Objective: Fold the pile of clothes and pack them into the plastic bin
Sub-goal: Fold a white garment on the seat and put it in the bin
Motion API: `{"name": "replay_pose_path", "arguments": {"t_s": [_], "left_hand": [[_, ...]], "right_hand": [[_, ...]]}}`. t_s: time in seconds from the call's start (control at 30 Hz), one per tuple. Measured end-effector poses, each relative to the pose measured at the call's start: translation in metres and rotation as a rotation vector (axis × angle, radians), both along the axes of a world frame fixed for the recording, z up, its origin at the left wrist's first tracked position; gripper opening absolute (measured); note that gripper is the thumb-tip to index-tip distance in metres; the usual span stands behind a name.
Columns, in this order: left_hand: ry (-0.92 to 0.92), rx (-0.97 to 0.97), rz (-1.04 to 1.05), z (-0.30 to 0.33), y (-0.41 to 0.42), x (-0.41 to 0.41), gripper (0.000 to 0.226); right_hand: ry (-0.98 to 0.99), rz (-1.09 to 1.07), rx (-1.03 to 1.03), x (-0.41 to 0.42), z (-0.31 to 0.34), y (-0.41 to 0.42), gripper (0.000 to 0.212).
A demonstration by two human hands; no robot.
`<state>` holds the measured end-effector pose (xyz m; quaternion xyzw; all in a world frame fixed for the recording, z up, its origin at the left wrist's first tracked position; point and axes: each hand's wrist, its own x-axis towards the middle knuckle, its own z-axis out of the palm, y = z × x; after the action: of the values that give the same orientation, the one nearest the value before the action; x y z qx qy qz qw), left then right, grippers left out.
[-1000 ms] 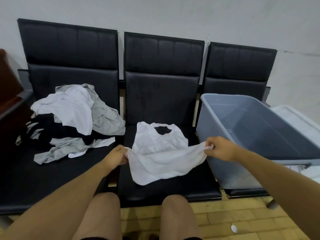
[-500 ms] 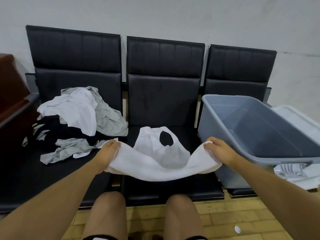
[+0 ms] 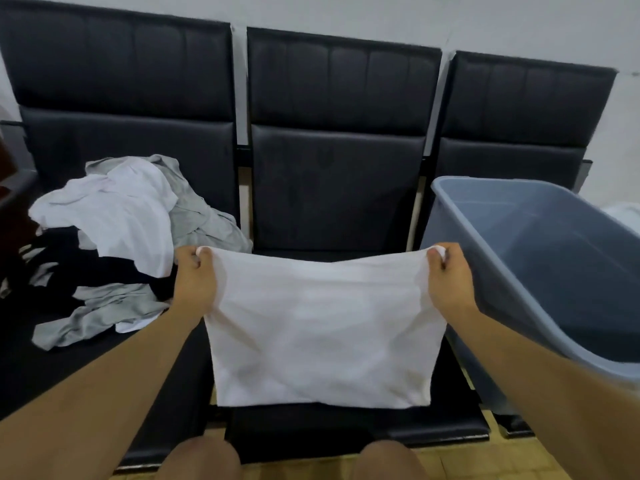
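A white garment [image 3: 322, 327] hangs stretched between my hands over the middle black seat, its lower edge reaching the seat's front. My left hand [image 3: 194, 278] grips its upper left corner and my right hand [image 3: 448, 277] grips its upper right corner. A loose pile of white, grey and black clothes [image 3: 114, 237] lies on the left seat. The grey plastic bin [image 3: 540, 258] stands tilted on the right seat, with nothing visible inside it.
Three joined black padded seats [image 3: 332, 188] stand against a white wall. My knees show at the bottom edge above a yellow tiled floor. Something white [image 3: 623, 216] lies behind the bin at the far right.
My hands have lifted the white garment off the middle seat and pulled it taut; it now hangs flat, hiding the neck opening that showed before. The camera has moved closer.
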<state>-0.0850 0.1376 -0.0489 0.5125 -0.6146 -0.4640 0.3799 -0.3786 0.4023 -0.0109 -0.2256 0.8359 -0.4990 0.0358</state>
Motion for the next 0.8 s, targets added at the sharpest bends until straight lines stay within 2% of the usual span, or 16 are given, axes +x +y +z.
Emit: {"name": "replay_pose_path", "arguments": {"t_s": [0.17,0.37,0.6,0.63,0.7,0.73,0.8], "left_hand": [[-0.037,-0.003,0.012,-0.044,-0.035,-0.042,0.025],[-0.066,0.022,0.058,-0.097,-0.064,-0.095,0.017],[-0.193,-0.026,0.057,-0.133,-0.064,-0.129,0.019],[-0.285,-0.101,0.068,-0.135,-0.059,-0.133,0.028],[-0.525,-0.271,0.086,-0.138,-0.044,-0.141,0.043],[-0.587,-0.339,0.065,-0.137,-0.031,-0.146,0.044],[-0.638,-0.390,-0.064,-0.137,0.001,-0.153,0.047]], "right_hand": [[-0.017,-0.044,-0.017,-0.048,-0.052,-0.061,0.020],[-0.003,-0.086,0.106,-0.098,-0.131,-0.114,0.027],[-0.160,-0.198,0.243,-0.125,-0.183,-0.140,0.031],[-0.121,-0.210,0.254,-0.123,-0.186,-0.142,0.034],[0.100,-0.179,0.295,-0.110,-0.190,-0.145,0.034],[0.245,-0.093,0.298,-0.098,-0.190,-0.147,0.030],[0.477,0.248,0.212,-0.074,-0.192,-0.151,0.023]]}}
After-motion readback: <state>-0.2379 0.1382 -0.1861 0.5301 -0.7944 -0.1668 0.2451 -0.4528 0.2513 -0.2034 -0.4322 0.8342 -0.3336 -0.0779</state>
